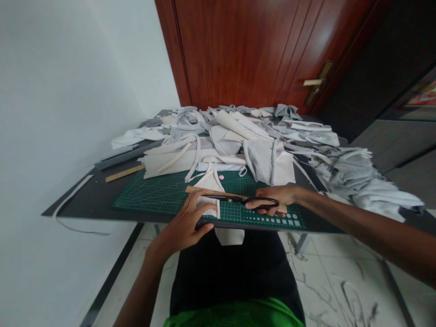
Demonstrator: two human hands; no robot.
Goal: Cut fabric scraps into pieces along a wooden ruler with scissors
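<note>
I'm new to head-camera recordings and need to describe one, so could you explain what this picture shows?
There is no machine here, just a person's bare hands, seen from one camera on their head looking forward and down. The right hand holds black scissors; the left hand lies over pale fabric. A wooden strip runs alongside the scissors. Below is a green cutting mat on a dark table, with heaped fabric pieces behind.

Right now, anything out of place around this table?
Yes: thin scraps litter the tiled floor at lower right, and a pale strip dangles off the table at its front left. Both look like stray offcuts.
</note>
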